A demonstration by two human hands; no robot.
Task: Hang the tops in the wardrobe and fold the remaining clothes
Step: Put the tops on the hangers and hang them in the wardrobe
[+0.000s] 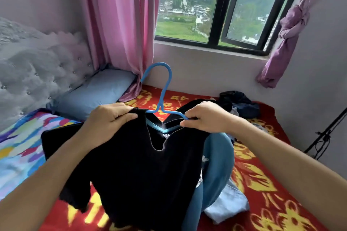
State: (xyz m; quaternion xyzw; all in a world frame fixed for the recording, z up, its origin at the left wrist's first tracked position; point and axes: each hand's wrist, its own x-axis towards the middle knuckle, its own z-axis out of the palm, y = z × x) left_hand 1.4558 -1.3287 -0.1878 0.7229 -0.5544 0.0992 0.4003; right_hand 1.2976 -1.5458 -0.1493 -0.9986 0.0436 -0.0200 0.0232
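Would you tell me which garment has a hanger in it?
The black top, with the blue hanger in its neck; the jeans and the dark pile lie loose.

A black top [131, 165] on a bright blue hanger [165, 84]; blue jeans [217, 165] on its right. The bedspread [262, 184] is red with yellow flowers, the far pillow [93, 93] pale blue, the curtains [120, 24] pink.

Black top [131, 165] half on blue hanger [163, 88]
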